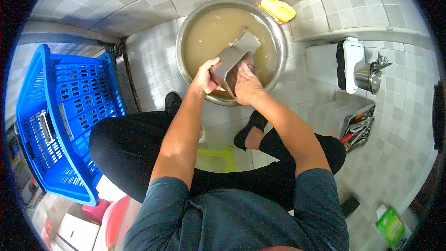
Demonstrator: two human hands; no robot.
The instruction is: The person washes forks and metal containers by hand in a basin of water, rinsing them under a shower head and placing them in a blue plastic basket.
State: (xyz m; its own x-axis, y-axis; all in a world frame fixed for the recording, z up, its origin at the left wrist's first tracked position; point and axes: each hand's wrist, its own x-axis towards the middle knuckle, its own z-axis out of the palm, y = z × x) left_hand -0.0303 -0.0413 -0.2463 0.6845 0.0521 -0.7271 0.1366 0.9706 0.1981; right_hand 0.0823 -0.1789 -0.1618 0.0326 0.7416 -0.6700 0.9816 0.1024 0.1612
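Note:
Over a round metal basin (180, 51) of murky brown water, I hold a grey-brown, round-cornered container tilted with its mouth toward me. My left hand (206, 76) is closed around the left side of the container (226, 60), thumb near its rim. Inside the mouth is my right hand (247, 83), its fingers pressed together against the inner wall; whatever they may hold is hidden. Just beyond the container, another grey piece (248, 42) sticks up partly out of the water.
A yellow bottle (277, 8) stands behind the basin. At left is a large blue perforated crate (86, 97). To the right are a metal cup (367, 78) of forks and a bin (357, 128) of utensils. A yellow-green stool (226, 158) shows beneath me.

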